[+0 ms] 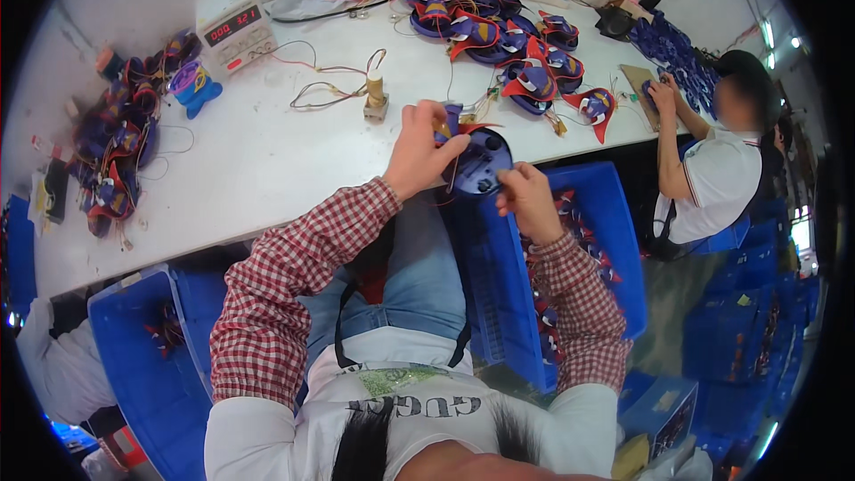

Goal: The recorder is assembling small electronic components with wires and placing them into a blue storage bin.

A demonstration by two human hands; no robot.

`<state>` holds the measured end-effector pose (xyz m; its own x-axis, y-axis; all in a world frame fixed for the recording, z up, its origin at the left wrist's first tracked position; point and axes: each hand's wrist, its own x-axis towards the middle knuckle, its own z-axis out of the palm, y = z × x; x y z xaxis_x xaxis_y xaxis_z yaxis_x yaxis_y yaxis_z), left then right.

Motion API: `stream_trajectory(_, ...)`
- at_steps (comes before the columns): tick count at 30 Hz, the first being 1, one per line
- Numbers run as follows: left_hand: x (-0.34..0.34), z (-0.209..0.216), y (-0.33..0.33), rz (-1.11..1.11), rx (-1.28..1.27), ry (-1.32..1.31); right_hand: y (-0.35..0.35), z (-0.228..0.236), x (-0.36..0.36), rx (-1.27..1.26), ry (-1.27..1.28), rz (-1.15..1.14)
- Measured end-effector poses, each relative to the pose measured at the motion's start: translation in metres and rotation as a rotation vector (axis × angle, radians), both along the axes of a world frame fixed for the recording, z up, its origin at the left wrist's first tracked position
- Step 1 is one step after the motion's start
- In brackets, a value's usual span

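A dark purple toy (485, 160) with a round base is tilted at the table's front edge, the underside of its base with round recesses facing me. My left hand (420, 151) is closed around its upper part, where purple, yellow and red bits show between the fingers. At the base's right rim, my right hand (531, 198) has thumb and fingers pinched together. Whether a small part sits in that pinch is too small to tell. Thin wires and a small green board (492, 92) lie on the table just beyond the toy.
Several purple and red toys (525, 80) with wires cover the table's far right; more are piled at the left (111, 138). A white meter (236, 22) stands behind a blue-purple pot (193, 89). Blue crates (623, 240) flank my legs. A co-worker (712, 151) sits at the right.
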<state>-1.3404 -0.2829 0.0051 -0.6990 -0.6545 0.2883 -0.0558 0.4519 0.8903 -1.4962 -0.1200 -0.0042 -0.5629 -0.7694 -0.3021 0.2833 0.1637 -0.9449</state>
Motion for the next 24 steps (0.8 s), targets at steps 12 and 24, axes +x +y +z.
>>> stream_trajectory(12, 0.117, 0.072, -0.008, 0.071, 0.354, 0.756, 0.018, -0.004, -0.026, -0.027, 0.034, -0.116)
stream_trajectory(24, 0.287, 0.074, 0.011, 0.235, 0.288, 0.584, -0.053, 0.033, 0.073, 0.024, -0.031, 0.255)
